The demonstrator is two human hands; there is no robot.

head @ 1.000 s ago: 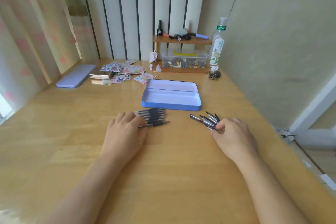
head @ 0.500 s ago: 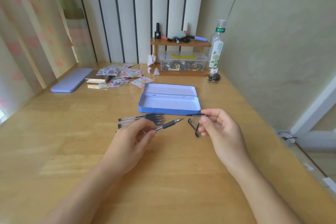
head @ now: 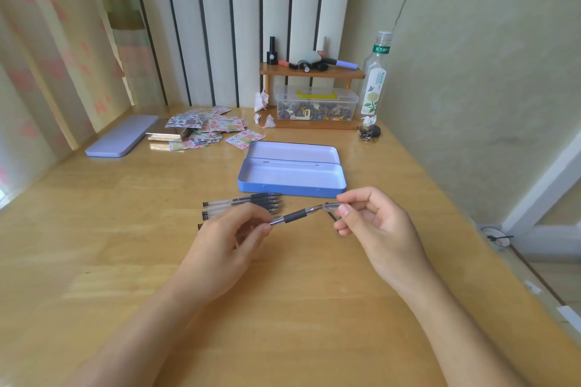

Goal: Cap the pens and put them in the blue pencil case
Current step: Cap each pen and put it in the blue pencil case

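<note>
Far left on the pale wooden bench (head: 94, 261) lies a closed lilac tin case (head: 122, 136), with a scatter of colourful stickers (head: 207, 129) beside it. Nearer the person, a row of uncapped clear-barrelled black pens (head: 242, 206) rests on the bench, just in front of the open blue metal pencil case (head: 292, 187), which holds nothing visible. The left hand (head: 226, 248) has its grip pinched on the barrel of one clear black-gripped pen (head: 294, 216), held above the bench with its tip pointing right. The right hand (head: 374, 226) pinches a small clear pen cap (head: 331, 206) between thumb and forefinger, its mouth at the pen's tip.
</note>
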